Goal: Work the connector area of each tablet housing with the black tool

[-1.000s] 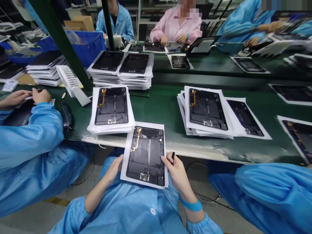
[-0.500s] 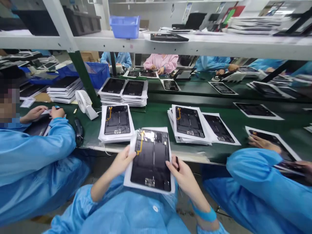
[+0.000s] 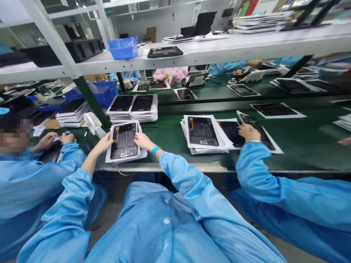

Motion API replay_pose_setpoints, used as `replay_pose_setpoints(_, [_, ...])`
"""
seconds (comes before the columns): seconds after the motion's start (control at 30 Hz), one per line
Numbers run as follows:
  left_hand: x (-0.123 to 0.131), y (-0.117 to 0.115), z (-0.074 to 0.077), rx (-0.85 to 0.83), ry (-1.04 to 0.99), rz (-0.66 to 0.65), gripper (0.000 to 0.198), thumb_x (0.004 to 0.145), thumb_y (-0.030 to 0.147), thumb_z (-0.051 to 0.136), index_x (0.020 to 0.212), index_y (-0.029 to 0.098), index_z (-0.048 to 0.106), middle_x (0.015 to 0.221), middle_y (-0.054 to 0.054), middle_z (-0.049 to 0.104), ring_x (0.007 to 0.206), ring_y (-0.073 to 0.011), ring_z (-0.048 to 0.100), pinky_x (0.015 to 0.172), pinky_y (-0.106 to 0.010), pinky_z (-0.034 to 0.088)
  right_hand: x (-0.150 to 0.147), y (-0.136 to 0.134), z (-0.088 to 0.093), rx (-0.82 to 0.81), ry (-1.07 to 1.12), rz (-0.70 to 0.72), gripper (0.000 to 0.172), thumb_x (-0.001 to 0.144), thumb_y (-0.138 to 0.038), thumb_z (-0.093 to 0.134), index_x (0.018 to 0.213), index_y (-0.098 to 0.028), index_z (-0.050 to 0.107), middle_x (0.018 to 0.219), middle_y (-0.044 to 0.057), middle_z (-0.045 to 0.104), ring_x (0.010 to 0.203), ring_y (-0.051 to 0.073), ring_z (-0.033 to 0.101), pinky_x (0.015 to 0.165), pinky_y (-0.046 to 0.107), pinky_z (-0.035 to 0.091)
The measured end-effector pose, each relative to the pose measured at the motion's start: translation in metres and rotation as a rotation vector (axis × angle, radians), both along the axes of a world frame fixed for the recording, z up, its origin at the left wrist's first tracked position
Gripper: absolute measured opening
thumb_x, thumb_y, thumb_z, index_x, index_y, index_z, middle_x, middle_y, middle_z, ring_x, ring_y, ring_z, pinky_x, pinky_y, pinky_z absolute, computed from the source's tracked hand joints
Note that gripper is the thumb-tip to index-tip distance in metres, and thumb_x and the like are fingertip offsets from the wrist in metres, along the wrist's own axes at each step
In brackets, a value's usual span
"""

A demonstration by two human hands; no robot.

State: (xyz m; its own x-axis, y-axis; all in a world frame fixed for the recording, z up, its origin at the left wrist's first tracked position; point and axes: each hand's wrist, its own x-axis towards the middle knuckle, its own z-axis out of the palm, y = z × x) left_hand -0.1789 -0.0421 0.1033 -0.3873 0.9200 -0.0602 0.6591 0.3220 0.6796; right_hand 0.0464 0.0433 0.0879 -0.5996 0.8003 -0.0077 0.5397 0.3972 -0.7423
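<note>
On the green desk lies a pile of white paper sheets, and on top is one black tablet panel (it has a yellow flex cable). My left fingers touch its left edge, my right fingers lie over its right side; if they pinch it, I cannot tell.

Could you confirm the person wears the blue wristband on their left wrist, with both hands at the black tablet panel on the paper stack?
No: the head view shows the blue wristband on the right wrist. The left hand and right hand are at the black tablet panel on the paper stack.
</note>
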Motion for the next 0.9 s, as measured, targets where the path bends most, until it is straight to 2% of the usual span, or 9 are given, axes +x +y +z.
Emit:
replay_pose_setpoints(0.13, [0.002,0.004,0.008,-0.197,0.176,-0.002,0.048,0.110,0.042,0.078,0.151,0.019,0.067,0.149,-0.013,0.070,0.128,-0.0296,0.074,0.110,-0.052,0.066,0.009,0.009,-0.010,-0.055,0.029,-0.040,0.042,0.111,-0.043,0.077,0.145,-0.019,0.071,0.149,0.012,0.072,0.129,0.028,0.075,0.110,0.052,0.068])
replay_pose_setpoints(0.23, [0.000,0.010,0.026,-0.282,0.294,0.001,0.048,0.110,0.040,0.078,0.151,0.018,0.066,0.147,-0.013,0.071,0.126,-0.0289,0.075,0.109,-0.052,0.067,0.029,0.028,-0.007,-0.115,0.123,-0.141,0.041,0.111,-0.043,0.077,0.144,-0.020,0.071,0.148,0.012,0.072,0.129,0.028,0.075,0.110,0.052,0.067])
replay_pose_setpoints(0.3, [-0.003,0.020,0.044,-0.269,0.374,0.019,0.049,0.111,0.043,0.077,0.152,0.019,0.066,0.150,-0.014,0.069,0.130,-0.0299,0.073,0.112,-0.054,0.066,0.043,0.049,-0.001,-0.169,0.221,-0.252,0.039,0.111,-0.044,0.076,0.142,-0.020,0.072,0.148,0.012,0.073,0.128,0.028,0.075,0.110,0.051,0.068])
replay_pose_setpoints(0.43, [0.004,0.062,0.078,-0.167,0.454,-0.050,0.050,0.112,0.048,0.075,0.151,0.019,0.067,0.151,-0.013,0.069,0.133,-0.0318,0.071,0.114,-0.055,0.064,0.062,0.101,0.011,-0.299,0.432,-0.515,0.042,0.111,-0.045,0.076,0.144,-0.019,0.071,0.146,0.012,0.073,0.126,0.028,0.076,0.108,0.050,0.068])
replay_pose_setpoints(0.5, [0.018,0.093,0.086,-0.152,0.450,-0.157,0.048,0.112,0.048,0.075,0.148,0.018,0.069,0.147,-0.013,0.071,0.129,-0.0303,0.073,0.111,-0.053,0.066,0.062,0.127,0.013,-0.370,0.509,-0.621,0.044,0.111,-0.045,0.077,0.145,-0.019,0.070,0.145,0.012,0.073,0.125,0.027,0.076,0.106,0.050,0.069])
replay_pose_setpoints(0.6, [0.049,0.144,0.077,-0.180,0.437,-0.369,0.044,0.111,0.047,0.076,0.144,0.017,0.071,0.143,-0.012,0.072,0.125,-0.0285,0.074,0.108,-0.050,0.067,0.053,0.163,0.010,-0.461,0.603,-0.723,0.041,0.111,-0.047,0.076,0.141,-0.018,0.071,0.140,0.011,0.075,0.118,0.025,0.078,0.102,0.047,0.070])
replay_pose_setpoints(0.7, [0.081,0.191,0.051,-0.232,0.449,-0.570,0.043,0.111,0.047,0.076,0.143,0.018,0.072,0.146,-0.012,0.071,0.128,-0.0296,0.073,0.110,-0.051,0.067,0.040,0.196,0.001,-0.530,0.672,-0.744,0.044,0.115,-0.054,0.068,0.129,-0.012,0.073,0.114,0.009,0.079,0.100,0.021,0.077,0.091,0.036,0.067])
replay_pose_setpoints(0.8, [0.101,0.231,0.024,-0.316,0.488,-0.687,0.044,0.111,0.046,0.076,0.144,0.018,0.071,0.147,-0.012,0.071,0.128,-0.0293,0.073,0.110,-0.051,0.066,0.033,0.225,-0.009,-0.580,0.699,-0.711,0.054,0.113,-0.061,0.067,0.111,-0.008,0.075,0.084,0.006,0.073,0.087,0.021,0.071,0.084,0.031,0.061])
replay_pose_setpoints(0.9, [0.107,0.264,0.004,-0.413,0.530,-0.742,0.045,0.111,0.046,0.077,0.145,0.018,0.070,0.146,-0.012,0.071,0.127,-0.0291,0.073,0.109,-0.051,0.067,0.032,0.246,-0.021,-0.589,0.717,-0.675,0.051,0.108,-0.058,0.077,0.107,-0.007,0.075,0.080,0.006,0.072,0.093,0.023,0.071,0.089,0.031,0.059])
